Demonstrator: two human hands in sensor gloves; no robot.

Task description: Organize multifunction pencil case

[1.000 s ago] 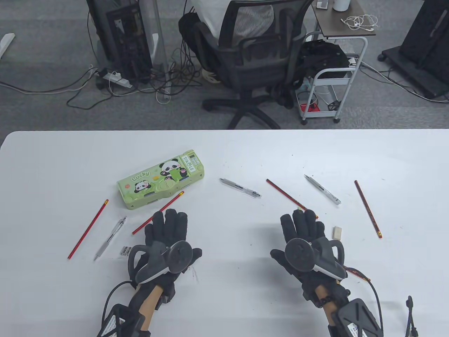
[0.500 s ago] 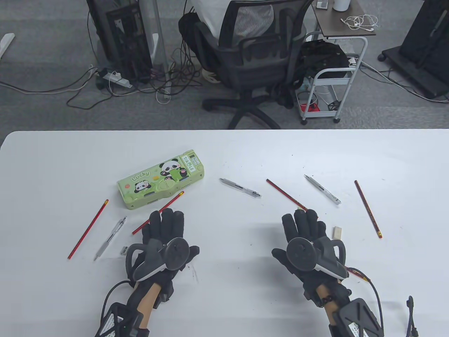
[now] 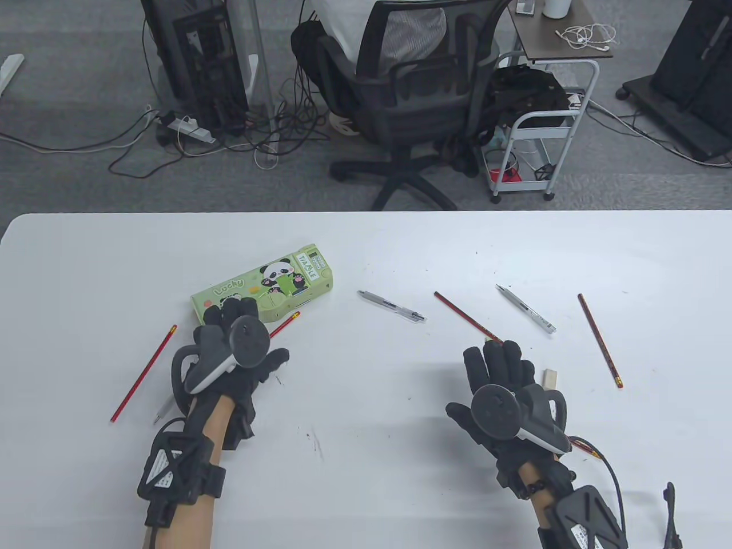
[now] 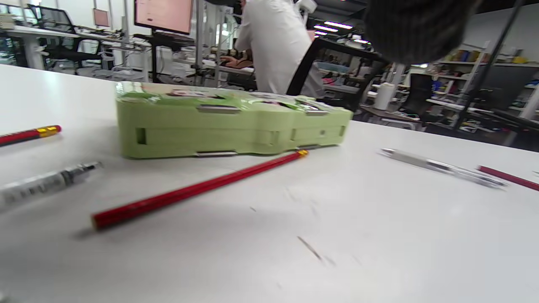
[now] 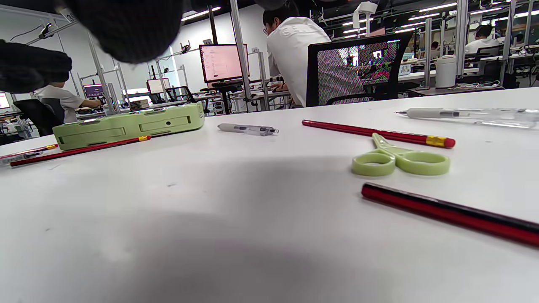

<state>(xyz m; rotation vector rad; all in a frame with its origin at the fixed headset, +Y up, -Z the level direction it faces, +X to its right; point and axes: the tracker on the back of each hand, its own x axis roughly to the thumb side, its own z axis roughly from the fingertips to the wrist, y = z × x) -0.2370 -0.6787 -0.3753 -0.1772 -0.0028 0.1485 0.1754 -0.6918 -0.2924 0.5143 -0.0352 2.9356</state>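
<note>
The green panda pencil case [image 3: 280, 277] lies closed on the white table [image 3: 366, 240], left of centre; it also shows in the left wrist view [image 4: 227, 126] and the right wrist view [image 5: 130, 124]. My left hand [image 3: 229, 313] is open, with its fingertips over the case's near left end; I cannot tell whether they touch it. A red pencil [image 3: 284, 323] lies along the case's near side, partly under that hand. My right hand [image 3: 497, 354] lies open and holds nothing. Small green scissors [image 5: 400, 162] lie just ahead of it.
Red pencils lie at the far left [image 3: 143, 373], right of centre [image 3: 466, 316] and far right [image 3: 599, 339]. Silver pens lie mid-table [image 3: 392, 306] and to the right [image 3: 525, 309]. A clear pen [image 3: 163, 409] lies by my left wrist. An eraser [image 3: 549, 379] sits beside my right hand.
My left hand has moved forward and to the left, from the bare table up to the pencil case's near left end. My right hand has hardly moved.
</note>
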